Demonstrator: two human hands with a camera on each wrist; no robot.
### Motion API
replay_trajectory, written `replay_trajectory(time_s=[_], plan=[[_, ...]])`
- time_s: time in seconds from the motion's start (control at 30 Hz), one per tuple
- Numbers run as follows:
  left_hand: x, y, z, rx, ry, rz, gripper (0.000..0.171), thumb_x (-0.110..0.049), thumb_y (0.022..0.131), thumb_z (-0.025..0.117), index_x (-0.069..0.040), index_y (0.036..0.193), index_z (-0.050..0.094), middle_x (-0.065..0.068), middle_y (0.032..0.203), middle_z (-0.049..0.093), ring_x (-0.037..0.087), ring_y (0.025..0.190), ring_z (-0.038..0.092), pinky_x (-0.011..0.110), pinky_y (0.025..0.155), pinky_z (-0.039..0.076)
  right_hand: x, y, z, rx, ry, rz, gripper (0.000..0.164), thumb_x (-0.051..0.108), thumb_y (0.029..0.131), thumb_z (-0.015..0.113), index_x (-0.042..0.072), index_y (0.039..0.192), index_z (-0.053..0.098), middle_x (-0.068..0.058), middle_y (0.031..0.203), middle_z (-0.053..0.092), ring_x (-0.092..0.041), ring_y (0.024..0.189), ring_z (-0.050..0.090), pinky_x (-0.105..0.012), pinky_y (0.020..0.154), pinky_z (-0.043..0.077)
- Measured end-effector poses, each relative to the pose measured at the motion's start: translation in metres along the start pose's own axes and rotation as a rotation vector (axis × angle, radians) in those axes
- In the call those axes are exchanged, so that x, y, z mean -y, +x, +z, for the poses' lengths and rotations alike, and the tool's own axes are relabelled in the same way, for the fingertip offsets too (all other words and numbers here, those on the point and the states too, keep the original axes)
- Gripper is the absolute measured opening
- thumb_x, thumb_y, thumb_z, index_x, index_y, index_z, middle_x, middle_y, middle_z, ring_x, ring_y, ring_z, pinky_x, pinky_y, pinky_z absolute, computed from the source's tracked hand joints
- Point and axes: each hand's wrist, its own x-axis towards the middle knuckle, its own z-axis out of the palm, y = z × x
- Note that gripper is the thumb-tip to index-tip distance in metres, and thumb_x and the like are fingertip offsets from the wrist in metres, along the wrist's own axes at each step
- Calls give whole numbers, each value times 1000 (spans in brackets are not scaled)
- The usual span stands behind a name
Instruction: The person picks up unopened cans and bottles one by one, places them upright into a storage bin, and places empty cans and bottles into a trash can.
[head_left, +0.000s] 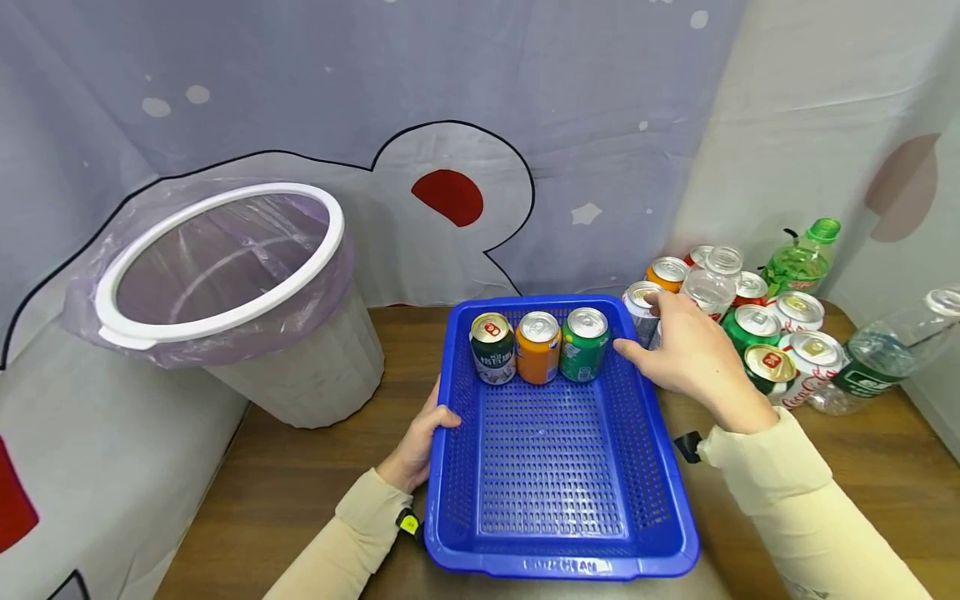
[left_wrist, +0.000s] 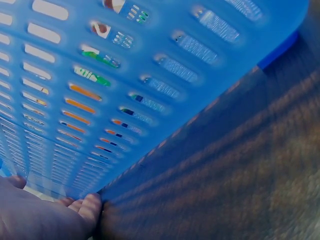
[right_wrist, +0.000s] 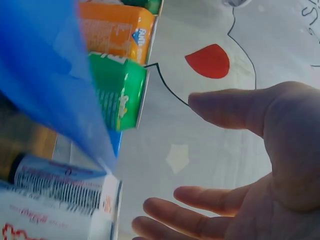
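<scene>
A blue plastic basket (head_left: 551, 467) has three cans lined up at its far end: a dark green can (head_left: 493, 354), an orange can (head_left: 538, 354) and a green can (head_left: 585, 348). My left hand (head_left: 416, 443) grips the basket's left rim, thumb over the top and the other fingers outside. Beyond the right rim, my right hand (head_left: 688, 350) hovers with thumb and fingers spread apart and nothing between them. Its fingers overlap a silver-white can (head_left: 642, 307) in the head view. The right wrist view shows white cans (right_wrist: 60, 182) below the spread hand.
Several more cans crowd the right side, among them a Coca-Cola can (head_left: 812, 367), with a clear bottle (head_left: 711, 287), a green bottle (head_left: 801, 262) and a tilted bottle (head_left: 881, 362). A lined white bin (head_left: 300, 375) stands at the left. Curtain fabric (head_left: 585, 150) hangs behind the wooden table (head_left: 277, 500).
</scene>
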Motion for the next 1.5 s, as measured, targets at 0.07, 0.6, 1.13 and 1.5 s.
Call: replay_trajectory(time_s=[0.07, 0.6, 1.13, 1.5], plan=[[0, 0, 1, 0, -1, 1, 101, -6, 80, 39, -34, 166, -6, 18, 171, 5, 44, 149, 20, 46, 116, 33, -4, -7, -1, -53, 1, -2, 78, 46, 90, 74, -6, 142, 49, -32, 136, 54, -53, 123, 54, -66, 99, 43], [-1, 1, 3, -6, -9, 0, 101, -6, 80, 39, -36, 165, -6, 14, 173, 4, 43, 152, 15, 50, 119, 27, -57, -59, 0, -439, 42, 118, 71, 32, 85, 78, -6, 140, 52, -35, 130, 52, -54, 116, 48, -66, 90, 37], [-1, -1, 4, -14, -2, -3, 101, -6, 80, 39, -36, 165, -7, 15, 172, 6, 43, 150, 19, 48, 117, 31, -113, -90, 17, -463, 34, 467, 96, 60, 80, 78, -4, 144, 46, -35, 133, 47, -57, 110, 49, -64, 73, 39], [0, 0, 3, -4, -14, 0, 101, -5, 81, 38, -37, 165, -6, 16, 172, 6, 44, 150, 19, 49, 118, 30, -127, -80, 42, -491, 25, 506, 98, 65, 76, 79, -4, 137, 46, -31, 126, 50, -55, 95, 54, -59, 60, 39]])
